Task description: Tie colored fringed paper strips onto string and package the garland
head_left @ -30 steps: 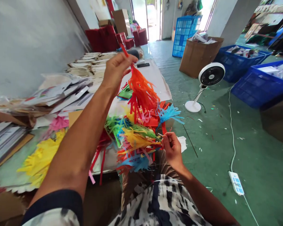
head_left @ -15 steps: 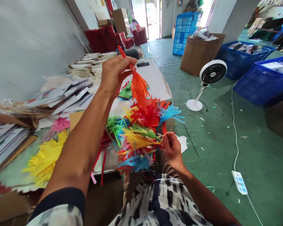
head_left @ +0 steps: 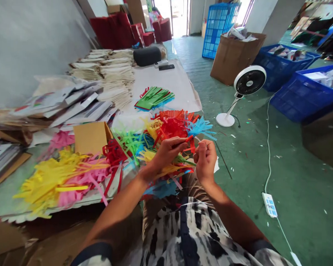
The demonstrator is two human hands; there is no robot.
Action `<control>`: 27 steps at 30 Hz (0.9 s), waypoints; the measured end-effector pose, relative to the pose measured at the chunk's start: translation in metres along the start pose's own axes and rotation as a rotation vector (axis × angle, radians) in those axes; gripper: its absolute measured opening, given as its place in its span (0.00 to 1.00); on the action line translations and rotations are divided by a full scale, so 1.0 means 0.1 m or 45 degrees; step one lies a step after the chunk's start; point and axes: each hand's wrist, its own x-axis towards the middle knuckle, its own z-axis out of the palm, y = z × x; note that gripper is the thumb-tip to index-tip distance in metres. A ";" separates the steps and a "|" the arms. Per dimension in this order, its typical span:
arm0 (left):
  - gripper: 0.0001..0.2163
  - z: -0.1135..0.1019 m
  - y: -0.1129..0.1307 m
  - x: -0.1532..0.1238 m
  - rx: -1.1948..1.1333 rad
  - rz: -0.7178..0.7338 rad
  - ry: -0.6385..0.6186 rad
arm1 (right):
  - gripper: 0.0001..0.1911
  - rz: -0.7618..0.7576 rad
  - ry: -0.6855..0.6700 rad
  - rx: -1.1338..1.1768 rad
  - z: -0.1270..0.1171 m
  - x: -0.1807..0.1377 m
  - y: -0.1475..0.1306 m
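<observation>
My left hand [head_left: 168,153] is closed on an orange paper tassel [head_left: 189,139], whose twisted end pokes out past the fingertips; its fringe is mostly hidden. Close beside it, my right hand [head_left: 207,160] pinches a thin white string [head_left: 197,139]. Below and between the hands lie tassels on my lap and the table edge, among them a yellow tassel [head_left: 147,155] and a blue one [head_left: 161,188]. Just beyond are red fringed paper [head_left: 172,128] and a light blue tassel [head_left: 201,126]. Farther up the table sits a flat stack of green fringed paper [head_left: 155,96].
Yellow fringed paper [head_left: 50,181] and pink strips [head_left: 93,171] lie at the left, near a tan cardboard piece [head_left: 90,137]. Paper stacks [head_left: 113,79] line the wall. A phone [head_left: 166,67] rests farther back. A fan [head_left: 249,81] and a power strip [head_left: 269,205] stand on the floor.
My left hand has come down from above the table to beside my right hand, bringing the orange tassel with it. My right hand has risen slightly. The view has shifted a little.
</observation>
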 end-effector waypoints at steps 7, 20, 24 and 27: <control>0.15 -0.01 0.02 -0.15 -0.136 -0.046 -0.006 | 0.19 -0.009 -0.191 -0.119 0.12 0.00 0.04; 0.16 -0.09 0.00 -0.22 -0.113 -0.055 0.071 | 0.17 0.006 -0.249 -0.249 0.17 0.03 0.04; 0.17 -0.06 0.02 -0.21 -0.139 -0.131 0.165 | 0.16 -0.040 -0.220 -0.301 0.17 0.03 0.07; 0.17 -0.06 0.06 -0.21 -0.180 -0.155 0.210 | 0.15 -0.055 -0.203 -0.337 0.17 0.05 0.08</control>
